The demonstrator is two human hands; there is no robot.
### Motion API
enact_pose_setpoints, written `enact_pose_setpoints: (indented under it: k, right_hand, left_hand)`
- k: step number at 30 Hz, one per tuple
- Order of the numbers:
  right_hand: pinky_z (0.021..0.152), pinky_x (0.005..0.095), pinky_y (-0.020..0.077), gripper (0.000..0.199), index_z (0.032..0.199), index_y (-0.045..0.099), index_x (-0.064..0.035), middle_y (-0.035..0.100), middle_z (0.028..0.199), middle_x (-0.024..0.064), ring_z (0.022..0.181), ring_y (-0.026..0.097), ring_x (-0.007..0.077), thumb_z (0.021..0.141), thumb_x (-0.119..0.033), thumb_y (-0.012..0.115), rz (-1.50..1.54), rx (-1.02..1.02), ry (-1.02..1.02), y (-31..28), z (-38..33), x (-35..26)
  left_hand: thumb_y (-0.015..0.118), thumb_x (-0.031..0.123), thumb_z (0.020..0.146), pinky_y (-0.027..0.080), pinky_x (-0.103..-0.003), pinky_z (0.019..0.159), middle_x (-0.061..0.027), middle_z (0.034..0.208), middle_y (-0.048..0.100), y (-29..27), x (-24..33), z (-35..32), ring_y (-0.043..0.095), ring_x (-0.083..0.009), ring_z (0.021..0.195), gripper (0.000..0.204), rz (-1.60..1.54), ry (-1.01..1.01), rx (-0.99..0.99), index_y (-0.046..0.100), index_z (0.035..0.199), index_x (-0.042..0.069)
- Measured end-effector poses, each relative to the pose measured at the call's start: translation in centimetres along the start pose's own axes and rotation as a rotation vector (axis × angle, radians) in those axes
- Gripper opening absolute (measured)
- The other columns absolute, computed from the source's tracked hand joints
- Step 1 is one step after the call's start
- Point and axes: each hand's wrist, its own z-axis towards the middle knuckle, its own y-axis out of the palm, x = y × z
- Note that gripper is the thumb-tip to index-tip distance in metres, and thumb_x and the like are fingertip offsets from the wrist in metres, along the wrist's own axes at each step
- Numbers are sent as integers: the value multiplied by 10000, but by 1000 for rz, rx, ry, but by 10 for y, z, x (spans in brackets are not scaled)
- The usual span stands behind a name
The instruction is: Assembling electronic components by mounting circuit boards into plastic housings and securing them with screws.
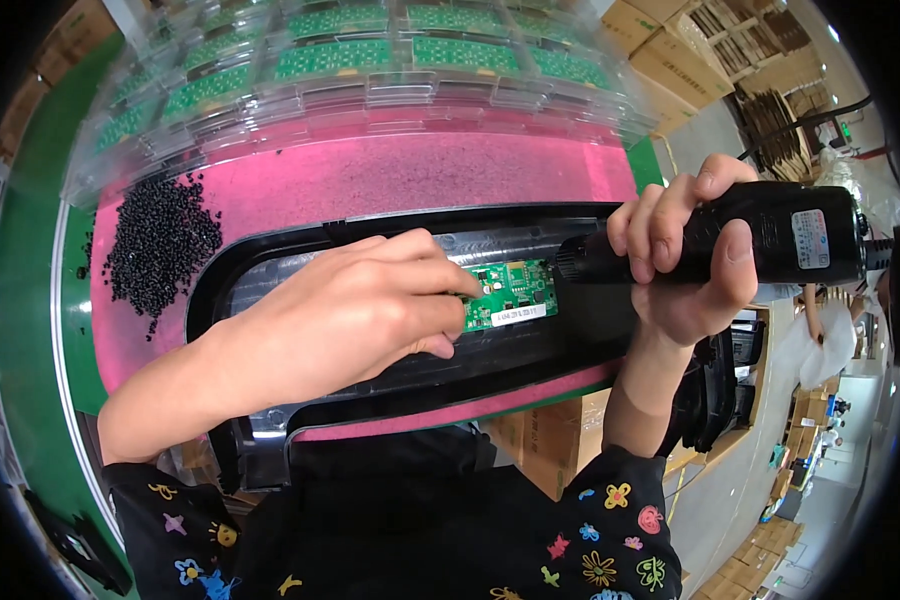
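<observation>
A green circuit board (515,290) with a white label strip lies inside a long black plastic housing (570,350). My left hand (380,295) reaches into the housing with its fingers closed on the board's left end, which they cover. In my right hand (660,232) is a black electric screwdriver (770,235), held almost level with its nose pointing left. That nose is at the board's upper right corner. Whether the bit touches a screw there cannot be seen.
A heap of small black screws (160,240) sits on the pink mat (400,170) at left. Clear plastic trays (370,92) of green boards stand along the far side. Cardboard boxes (550,440) stand below the table's near edge. Another person's arm (813,312) shows far right.
</observation>
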Motion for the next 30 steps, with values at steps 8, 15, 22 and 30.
enact_pose_setpoints:
  k: [8, 15, 22, 30]
  right_hand:
    - [503, 297, 378, 388, 1088, 466, -72, 457, 600, 8, 436, 387, 111, 923, -414, 547, 5, -5, -15, 1, 0, 6]
    - [547, 291, 434, 412, 1113, 422, -77, 522, 668, -21, 479, 479, 84, 941, -433, 538, 270, -75, -136, 25, -7, -20]
    - [534, 267, 457, 434, 1106, 409, -73, 552, 679, -3, 484, 518, 90, 905, -397, 617, 378, -118, -207, 51, -8, -23]
    - [529, 271, 449, 420, 1088, 415, -71, 554, 681, 1, 488, 519, 95, 899, -384, 619, 354, -116, -222, 53, -8, -28]
  left_hand:
    - [757, 123, 707, 534, -341, 801, -44, 1117, 676, 1, -4, -4, 602, -228, 988, 168, 143, 38, -99, 653, 782, 14]
    - [738, 42, 786, 504, -361, 592, -108, 754, 648, -3, 4, 5, 621, -270, 664, 121, -49, -24, 169, 646, 849, -6]
    - [746, 30, 771, 508, -368, 608, -118, 757, 644, 1, 8, 1, 631, -292, 694, 134, -98, -7, 208, 647, 849, -16]
    - [745, 36, 778, 517, -366, 607, -119, 765, 650, -2, 7, 2, 638, -292, 694, 142, -68, -4, 190, 642, 859, -17]
